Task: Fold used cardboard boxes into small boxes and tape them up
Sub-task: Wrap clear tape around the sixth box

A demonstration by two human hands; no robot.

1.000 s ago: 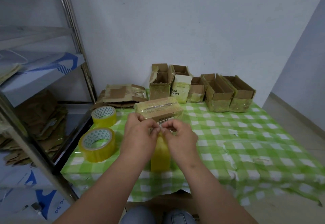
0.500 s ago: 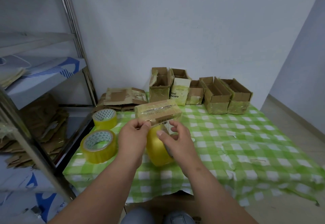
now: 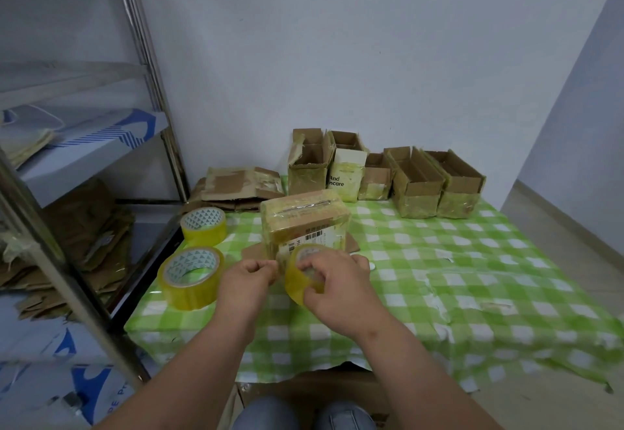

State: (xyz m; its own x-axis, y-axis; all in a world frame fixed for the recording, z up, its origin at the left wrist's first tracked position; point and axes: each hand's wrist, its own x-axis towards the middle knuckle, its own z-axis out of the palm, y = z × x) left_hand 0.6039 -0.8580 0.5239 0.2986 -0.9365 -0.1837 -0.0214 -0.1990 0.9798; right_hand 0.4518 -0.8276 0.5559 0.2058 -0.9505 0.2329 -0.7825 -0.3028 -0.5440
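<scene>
We hold a roll of yellow tape in our right hand, fingers curled over its rim and into its core, the roll standing on edge just above the tablecloth. Our left hand is closed in a pinch just left of the roll, thumb and fingertips pressed together at what looks like the tape's free end, though the strip itself is too thin and clear for us to make out. Both forearms reach forward from the bottom of the view and converge at the middle of the table's near half.

Just beyond our hands sits the small box, brown cardboard wrapped all over in glossy yellowish tape, with a white barcode label on its near face and loose flaps spread flat at its base. The roll touches or nearly touches its near face.

To our left two more tape rolls lie flat on the cloth, one near and one farther back. Along the wall stands a row of open taped boxes, with flattened cardboard stacked to their left. A metal shelf holding more flattened cardboard stands at the far left.
</scene>
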